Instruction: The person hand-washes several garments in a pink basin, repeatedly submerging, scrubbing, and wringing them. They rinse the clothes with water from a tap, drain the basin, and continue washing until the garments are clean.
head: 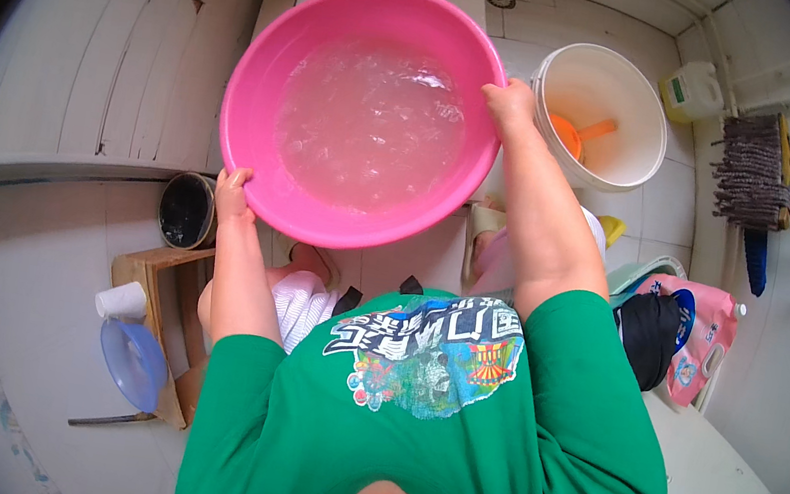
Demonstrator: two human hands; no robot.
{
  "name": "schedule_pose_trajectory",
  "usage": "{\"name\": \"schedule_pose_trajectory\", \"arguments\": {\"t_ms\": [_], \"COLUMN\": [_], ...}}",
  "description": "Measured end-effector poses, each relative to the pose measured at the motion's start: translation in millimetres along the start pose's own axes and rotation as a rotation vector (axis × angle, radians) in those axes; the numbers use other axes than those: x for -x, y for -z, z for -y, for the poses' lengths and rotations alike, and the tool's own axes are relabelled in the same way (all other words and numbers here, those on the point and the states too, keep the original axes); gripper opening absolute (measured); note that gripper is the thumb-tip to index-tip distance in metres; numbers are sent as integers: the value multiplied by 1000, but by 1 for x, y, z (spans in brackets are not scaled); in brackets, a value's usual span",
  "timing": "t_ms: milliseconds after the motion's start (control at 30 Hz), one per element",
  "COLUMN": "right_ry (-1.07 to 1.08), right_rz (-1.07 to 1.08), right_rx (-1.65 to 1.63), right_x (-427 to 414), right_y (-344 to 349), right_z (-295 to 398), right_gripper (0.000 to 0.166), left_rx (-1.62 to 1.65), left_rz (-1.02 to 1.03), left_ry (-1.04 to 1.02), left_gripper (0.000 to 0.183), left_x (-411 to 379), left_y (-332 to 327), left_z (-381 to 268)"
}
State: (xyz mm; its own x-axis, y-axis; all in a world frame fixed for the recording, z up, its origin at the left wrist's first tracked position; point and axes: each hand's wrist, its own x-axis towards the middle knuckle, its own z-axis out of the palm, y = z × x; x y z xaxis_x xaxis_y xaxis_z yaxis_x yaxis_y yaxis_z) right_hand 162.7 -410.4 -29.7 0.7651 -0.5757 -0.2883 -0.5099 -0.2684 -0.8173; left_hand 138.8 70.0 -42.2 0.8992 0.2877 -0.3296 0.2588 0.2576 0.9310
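Observation:
A large round pink plastic basin (258, 91) is in front of me, with cloudy, rippling water (373, 130) in it. My left hand (232, 195) grips its rim at the lower left, fingers over the edge. On the opposite side, my right hand (510, 108) clasps the rim at the upper right. Both arms are stretched out. What supports the basin's underside, if anything, is hidden from view.
Right of the basin stands a white bucket (640, 122) with an orange scoop (569, 137) inside. A brush head (754, 170) and a jug (692, 92) are farther right. At left are a black container (186, 212), a wooden crate (163, 336), a white cup (122, 301) and a blue basin (132, 365).

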Motion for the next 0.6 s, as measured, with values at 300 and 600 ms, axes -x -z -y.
{"name": "schedule_pose_trajectory", "arguments": {"t_ms": [300, 600], "right_ry": [-110, -187], "right_rz": [20, -75], "right_rx": [-358, -732], "right_x": [26, 48], "right_y": [29, 75], "right_z": [-1, 26], "right_gripper": [25, 21], "left_rx": [-1, -75], "left_rz": [209, 499], "left_ry": [-114, -122], "left_gripper": [39, 34], "left_x": [12, -15], "left_y": [-27, -87], "left_z": [-79, -168]}}
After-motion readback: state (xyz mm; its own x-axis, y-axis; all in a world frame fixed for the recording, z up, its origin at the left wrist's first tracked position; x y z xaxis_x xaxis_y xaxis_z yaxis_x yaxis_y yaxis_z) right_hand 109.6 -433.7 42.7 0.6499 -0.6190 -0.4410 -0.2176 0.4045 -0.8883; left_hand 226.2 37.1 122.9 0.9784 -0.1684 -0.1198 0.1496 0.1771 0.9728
